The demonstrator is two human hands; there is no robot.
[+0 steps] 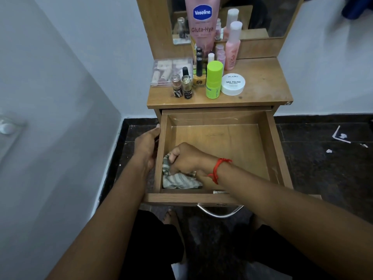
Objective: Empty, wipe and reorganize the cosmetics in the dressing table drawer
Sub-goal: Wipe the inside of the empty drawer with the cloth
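Wooden drawer point(272, 150) pulled open, right hand point(187, 158) squeezing a striped cloth point(179, 181) — near-left corner, left hand point(147, 147) gripping the drawer's left wall.

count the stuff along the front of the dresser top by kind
small nail polish bottles: 3
green bottle: 1
white nail polish tub: 1
clear plastic box: 1
total: 6
The bottles behind overlap, so they are not counted.

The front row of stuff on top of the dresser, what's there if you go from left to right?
Clear plastic box → brown-capped little bottle → gold nail polish bottle → lime green bottle → white nail polish tub.
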